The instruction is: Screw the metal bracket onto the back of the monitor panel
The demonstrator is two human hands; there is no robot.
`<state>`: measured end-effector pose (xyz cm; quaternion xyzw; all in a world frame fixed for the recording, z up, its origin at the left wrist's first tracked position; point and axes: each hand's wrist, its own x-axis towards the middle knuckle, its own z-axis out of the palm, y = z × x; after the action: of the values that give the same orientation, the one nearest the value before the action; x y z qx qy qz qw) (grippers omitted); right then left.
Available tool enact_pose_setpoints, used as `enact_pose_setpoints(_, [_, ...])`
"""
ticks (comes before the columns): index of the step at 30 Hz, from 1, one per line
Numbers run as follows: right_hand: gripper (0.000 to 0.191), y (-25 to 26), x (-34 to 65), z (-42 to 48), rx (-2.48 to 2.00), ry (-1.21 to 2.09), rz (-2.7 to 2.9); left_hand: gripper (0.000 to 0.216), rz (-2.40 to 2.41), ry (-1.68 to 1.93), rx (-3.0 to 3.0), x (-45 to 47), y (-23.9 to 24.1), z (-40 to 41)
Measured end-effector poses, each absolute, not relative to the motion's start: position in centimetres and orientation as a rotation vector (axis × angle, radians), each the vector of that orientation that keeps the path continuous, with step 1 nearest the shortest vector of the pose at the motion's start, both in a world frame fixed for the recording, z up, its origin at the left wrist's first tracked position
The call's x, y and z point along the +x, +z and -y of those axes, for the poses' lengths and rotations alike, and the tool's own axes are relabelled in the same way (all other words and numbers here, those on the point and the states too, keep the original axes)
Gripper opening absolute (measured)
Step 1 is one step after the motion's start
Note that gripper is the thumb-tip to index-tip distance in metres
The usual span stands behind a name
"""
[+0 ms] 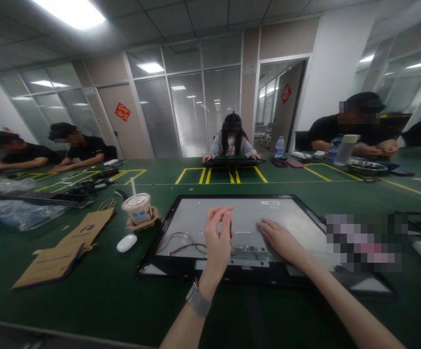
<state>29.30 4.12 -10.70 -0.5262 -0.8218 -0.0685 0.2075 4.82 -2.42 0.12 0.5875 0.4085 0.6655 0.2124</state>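
A monitor panel [290,215] lies face down on the green table in front of me, its grey metal back up inside a black frame. My left hand [218,242] hovers over the panel's middle with fingers curled around a thin dark tool, its tip near a small circuit board [249,251] at the lower edge. My right hand [279,240] rests flat on the panel, fingers stretched out beside the board. Red and white wires [181,242] trail across the panel's left part.
A lidded drink cup with a straw [137,208], a white mouse [126,242] and brown paper bags [65,247] lie to the left. Across the table [97,295] other people sit at work. A water bottle [279,146], a metal bowl [366,167] and phones stand far right.
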Motion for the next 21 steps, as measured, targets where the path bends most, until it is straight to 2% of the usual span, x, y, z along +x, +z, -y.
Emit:
enact_pose_setpoints(9, [0.041, -10.34, 29.25, -3.85, -1.503, -0.161, 2.284, 0.039, -1.009, 1.820, 1.376, 5.28, -0.29, 2.35])
enact_pose_setpoints(21, [0.042, -10.57, 29.34, -4.06, -1.480, -0.188, 2.310, 0.035, -1.100, 1.867, 1.583, 5.03, -0.10, 2.34])
